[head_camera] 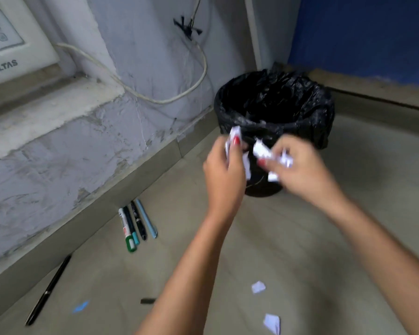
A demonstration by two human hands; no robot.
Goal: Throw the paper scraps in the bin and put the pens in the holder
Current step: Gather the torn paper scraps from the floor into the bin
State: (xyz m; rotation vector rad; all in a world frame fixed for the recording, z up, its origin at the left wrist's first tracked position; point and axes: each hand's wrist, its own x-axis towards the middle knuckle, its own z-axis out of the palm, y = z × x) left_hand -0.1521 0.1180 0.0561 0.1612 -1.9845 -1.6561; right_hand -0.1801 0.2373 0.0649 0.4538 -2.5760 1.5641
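Note:
A black bin [276, 102] lined with a black bag stands on the floor in the corner. My left hand [224, 170] and my right hand [300, 168] are raised just in front of its near rim, each closed on white paper scraps [260, 148]. Loose scraps lie on the floor near me: two white ones [258, 286] [272, 322] and a blue one [80, 306]. Several pens and markers [136, 223] lie side by side by the skirting. A single black pen [49, 288] lies further left. No holder is in view.
A rough whitewashed wall [70, 153] with a ledge runs along the left, with a white cable [155, 97] hanging down it. A blue wall [363, 32] is behind the bin. A small dark piece [147, 301] lies on the tiled floor.

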